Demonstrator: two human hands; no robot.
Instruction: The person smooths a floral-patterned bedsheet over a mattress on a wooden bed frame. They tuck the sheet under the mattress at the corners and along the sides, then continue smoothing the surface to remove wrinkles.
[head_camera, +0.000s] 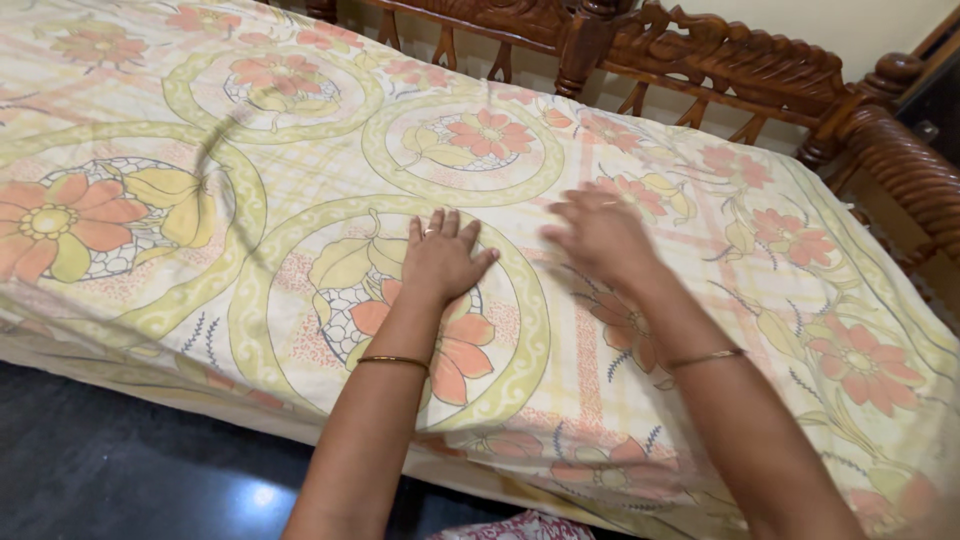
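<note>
While a carved wooden bed frame (700, 60) ran along the far side, the flowered bedsheet (300, 150) covered the bed; the left hand (440, 258) pressed flat on it, fingers spread, holding nothing, and the blurred right hand (600, 235) hovered open beside it.

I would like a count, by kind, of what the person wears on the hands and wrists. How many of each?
Thin gold-coloured bangles: 2, one on the left wrist, one on the right wrist.
Rings: 1, on the left hand; the right hand is blurred, so none can be told there.
Total: 3
</note>
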